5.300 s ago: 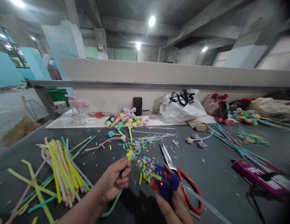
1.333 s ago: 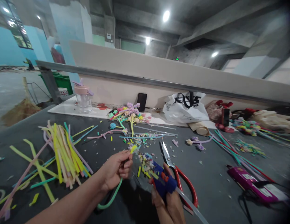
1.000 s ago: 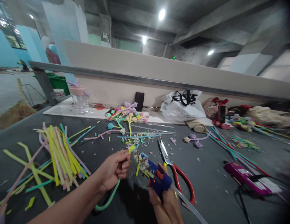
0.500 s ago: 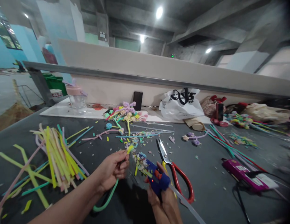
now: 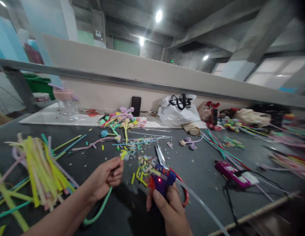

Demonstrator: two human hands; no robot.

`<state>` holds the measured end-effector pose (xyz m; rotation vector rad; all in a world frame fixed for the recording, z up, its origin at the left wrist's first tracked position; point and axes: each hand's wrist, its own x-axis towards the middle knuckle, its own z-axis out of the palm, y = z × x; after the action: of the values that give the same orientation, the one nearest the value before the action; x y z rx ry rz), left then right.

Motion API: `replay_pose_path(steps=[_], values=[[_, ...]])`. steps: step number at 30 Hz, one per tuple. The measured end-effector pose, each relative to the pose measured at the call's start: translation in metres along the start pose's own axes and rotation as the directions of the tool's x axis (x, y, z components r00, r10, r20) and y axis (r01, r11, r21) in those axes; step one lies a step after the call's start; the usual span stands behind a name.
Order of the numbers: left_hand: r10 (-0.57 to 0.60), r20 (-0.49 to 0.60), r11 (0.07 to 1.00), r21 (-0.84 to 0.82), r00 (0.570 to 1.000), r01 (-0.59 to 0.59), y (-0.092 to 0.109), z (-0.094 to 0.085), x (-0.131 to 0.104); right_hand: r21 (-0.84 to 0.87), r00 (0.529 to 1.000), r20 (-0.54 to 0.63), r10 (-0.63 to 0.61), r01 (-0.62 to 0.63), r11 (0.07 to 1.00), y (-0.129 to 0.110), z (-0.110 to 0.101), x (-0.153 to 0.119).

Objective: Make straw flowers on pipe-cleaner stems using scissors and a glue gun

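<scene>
meanwhile left hand (image 5: pixel 106 177) pinches a green stem (image 5: pixel 100 209), right hand (image 5: pixel 168 209) grips a glue gun (image 5: pixel 161 180).

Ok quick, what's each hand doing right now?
Left hand: closed, pinching a green pipe cleaner with a yellow tip.
Right hand: closed around a blue glue gun.

Dark table (image 5: pixel 206 170) strewn with pipe cleaners (image 5: pixel 41 164), scissors (image 5: pixel 167 164)

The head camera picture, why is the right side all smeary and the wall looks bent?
In the head view, the right edge is motion-blurred, so the colourful sticks smear; the wide lens bows the long rail; ceiling lamps glare white; the glue gun near the middle stays sharp.
</scene>
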<state>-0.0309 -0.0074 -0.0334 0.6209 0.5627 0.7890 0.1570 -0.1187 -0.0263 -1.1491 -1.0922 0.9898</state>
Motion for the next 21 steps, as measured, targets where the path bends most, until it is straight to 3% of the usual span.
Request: replay_pose_path(steps=[3,7,10,13,17,21], values=[[0.013,0.004,1.0,0.009,1.0,-0.013,-0.001,-0.001,-0.001,0.24,0.99,-0.047,0.131,-0.116,0.964,-0.028,-0.016,0.006],[0.012,0.017,1.0,0.015,1.0,-0.012,-0.001,0.0,-0.001,0.311,0.956,-0.147,0.254,-0.199,0.929,-0.053,-0.054,0.024],[0.005,0.04,1.0,0.027,0.999,-0.006,-0.001,0.001,-0.002,0.286,0.936,-0.204,0.287,-0.223,0.932,-0.051,-0.083,0.042],[0.014,0.074,0.999,0.046,0.997,-0.017,0.0,0.0,-0.003,0.219,0.871,-0.209,0.444,-0.401,0.89,-0.039,-0.104,0.057],[0.006,0.08,0.998,0.058,0.997,-0.01,0.0,-0.004,-0.003,0.13,0.8,-0.202,0.566,-0.551,0.825,-0.03,-0.117,0.068],[-0.002,0.084,0.998,0.058,0.996,-0.003,0.0,-0.006,-0.002,-0.05,0.788,-0.168,0.592,-0.607,0.793,-0.035,-0.128,0.072]])
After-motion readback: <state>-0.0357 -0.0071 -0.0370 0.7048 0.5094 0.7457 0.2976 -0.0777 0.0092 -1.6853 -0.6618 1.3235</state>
